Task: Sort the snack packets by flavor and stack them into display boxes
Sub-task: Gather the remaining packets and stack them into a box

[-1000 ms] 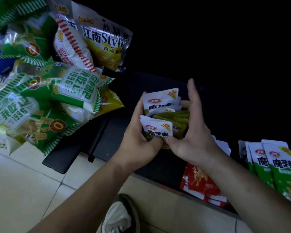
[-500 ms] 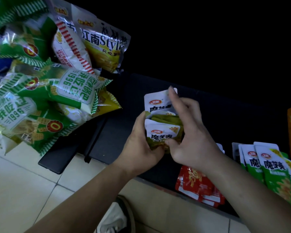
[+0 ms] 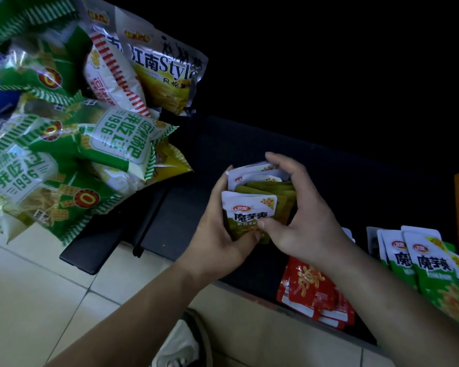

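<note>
Packets (image 3: 249, 207) marked 魔芋爽, left hand (image 3: 217, 241) gripping

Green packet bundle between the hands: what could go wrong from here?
The bundle is uneven, its packets splayed between the left hand and right hand, so one may slip from the grip. A dropped packet could land among the red packets nearby and mix flavors. The dim light could hide a wrong-flavor packet.

Head camera looks steeply down, close over the hands (image 3: 263, 223).
</note>
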